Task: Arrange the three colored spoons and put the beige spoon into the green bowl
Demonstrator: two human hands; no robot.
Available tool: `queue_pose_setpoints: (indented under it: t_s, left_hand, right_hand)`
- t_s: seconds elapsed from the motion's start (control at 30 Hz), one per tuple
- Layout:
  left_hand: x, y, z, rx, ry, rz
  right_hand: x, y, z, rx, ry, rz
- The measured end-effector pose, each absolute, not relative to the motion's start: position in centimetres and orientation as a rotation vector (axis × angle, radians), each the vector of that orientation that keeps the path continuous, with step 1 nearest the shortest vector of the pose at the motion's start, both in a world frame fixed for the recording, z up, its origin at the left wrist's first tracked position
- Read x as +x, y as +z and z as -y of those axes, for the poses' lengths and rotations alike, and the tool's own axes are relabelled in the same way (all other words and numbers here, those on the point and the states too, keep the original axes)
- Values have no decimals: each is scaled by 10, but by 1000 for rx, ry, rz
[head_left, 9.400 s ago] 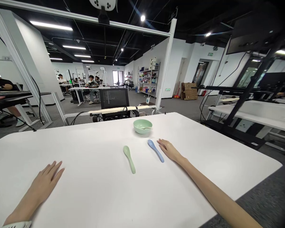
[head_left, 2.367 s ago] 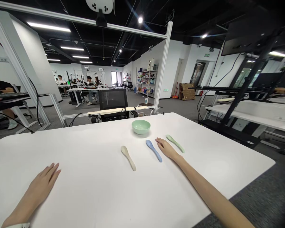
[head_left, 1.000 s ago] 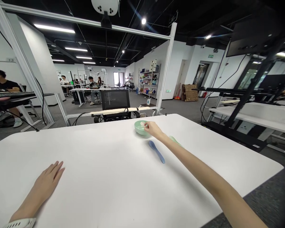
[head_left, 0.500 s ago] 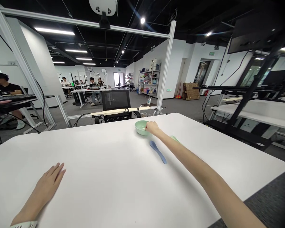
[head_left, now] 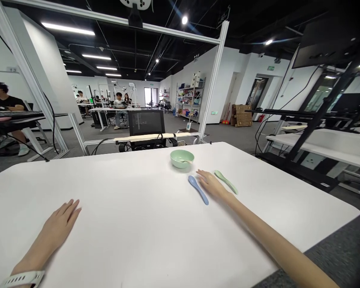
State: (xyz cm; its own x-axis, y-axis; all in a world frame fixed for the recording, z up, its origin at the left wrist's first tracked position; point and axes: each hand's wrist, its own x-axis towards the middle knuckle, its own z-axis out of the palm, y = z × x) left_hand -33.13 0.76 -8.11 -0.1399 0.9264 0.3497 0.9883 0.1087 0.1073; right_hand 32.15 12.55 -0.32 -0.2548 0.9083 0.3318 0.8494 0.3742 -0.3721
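A green bowl stands near the table's far edge, with a pale beige spoon lying in it, partly over its rim. My right hand is a little in front of the bowl, empty, its fingers stretched out. It lies between a blue spoon on its left and a light green spoon on its right; whether it touches the blue one I cannot tell. My left hand rests flat on the table at the left, fingers extended, holding nothing.
The white table has rounded corners. Behind it stand a black office chair and a metal frame. A monitor stand is off to the right. Other people sit at desks farther away, including a person at the far left.
My right hand has let go at the bowl and drawn back toward me, its fingers opening. The beige spoon and more of the green spoon now show. My left hand stays in place.
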Motion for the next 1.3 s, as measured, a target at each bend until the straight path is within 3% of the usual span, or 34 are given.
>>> queue_pose_setpoints:
  t_s: [0.5,0.73,0.93,1.3]
  left_hand:
    - [-325,-71,-6,-1897,-436,2230]
    - [-323,-70,-5,-1894,-407,2241]
    - [-322,-68,-3,-1883,-439,2222]
    - [-318,-69,-2,-1900,-483,2177]
  right_hand:
    - [326,-22,-127,-1502,191,2101]
    - [303,43,-175,-1517,-32,2013]
    - [257,99,-213,-1844,11,2201]
    - [220,103,-228,-2063,109,2219]
